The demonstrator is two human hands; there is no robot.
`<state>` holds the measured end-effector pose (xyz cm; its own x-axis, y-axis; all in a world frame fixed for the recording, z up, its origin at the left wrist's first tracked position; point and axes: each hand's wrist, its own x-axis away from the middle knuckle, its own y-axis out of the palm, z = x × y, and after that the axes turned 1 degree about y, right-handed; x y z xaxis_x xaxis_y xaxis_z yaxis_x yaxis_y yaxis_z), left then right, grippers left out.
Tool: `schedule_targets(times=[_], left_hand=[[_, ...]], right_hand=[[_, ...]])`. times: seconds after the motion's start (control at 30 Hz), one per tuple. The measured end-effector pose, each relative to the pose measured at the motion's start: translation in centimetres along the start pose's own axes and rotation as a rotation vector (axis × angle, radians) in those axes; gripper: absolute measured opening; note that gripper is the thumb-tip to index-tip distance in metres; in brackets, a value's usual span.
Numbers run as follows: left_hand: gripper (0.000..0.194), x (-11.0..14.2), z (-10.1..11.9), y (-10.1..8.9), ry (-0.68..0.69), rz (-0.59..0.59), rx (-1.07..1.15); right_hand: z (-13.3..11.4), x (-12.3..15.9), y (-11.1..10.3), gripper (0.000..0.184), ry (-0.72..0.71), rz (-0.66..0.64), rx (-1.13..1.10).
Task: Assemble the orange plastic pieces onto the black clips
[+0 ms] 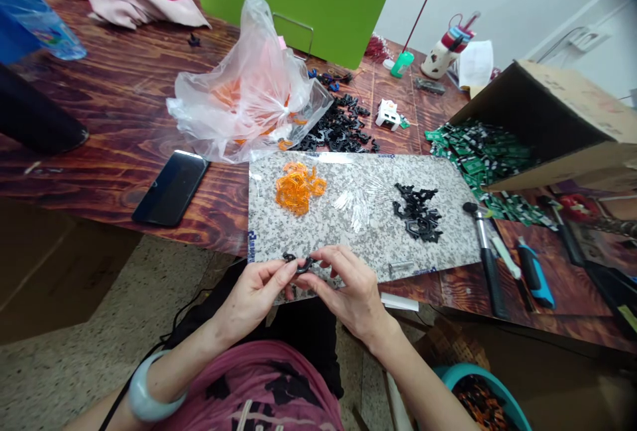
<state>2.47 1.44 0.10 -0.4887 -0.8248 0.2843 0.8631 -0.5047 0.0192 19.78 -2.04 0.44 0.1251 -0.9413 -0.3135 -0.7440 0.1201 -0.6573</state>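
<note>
Head view: left hand [261, 290] and right hand [352, 290] pinch a black part [305, 265] at the near edge of a speckled board [279, 240].

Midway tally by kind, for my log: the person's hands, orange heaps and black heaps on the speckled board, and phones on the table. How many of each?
Hands (left hand, right hand): 2
Orange heap: 1
Black heap: 1
Phone: 1
Total: 5
</note>
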Motion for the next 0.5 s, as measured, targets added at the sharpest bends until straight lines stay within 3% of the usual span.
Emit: schedule_targets(times=[0.5], left_hand=[[0.030,-0.35,-0.51,-0.01,-0.101,-0.011,0.327]], right_hand=[[-0.15,-0.48,0.32,0.019,-0.018,0.032,0.007]])
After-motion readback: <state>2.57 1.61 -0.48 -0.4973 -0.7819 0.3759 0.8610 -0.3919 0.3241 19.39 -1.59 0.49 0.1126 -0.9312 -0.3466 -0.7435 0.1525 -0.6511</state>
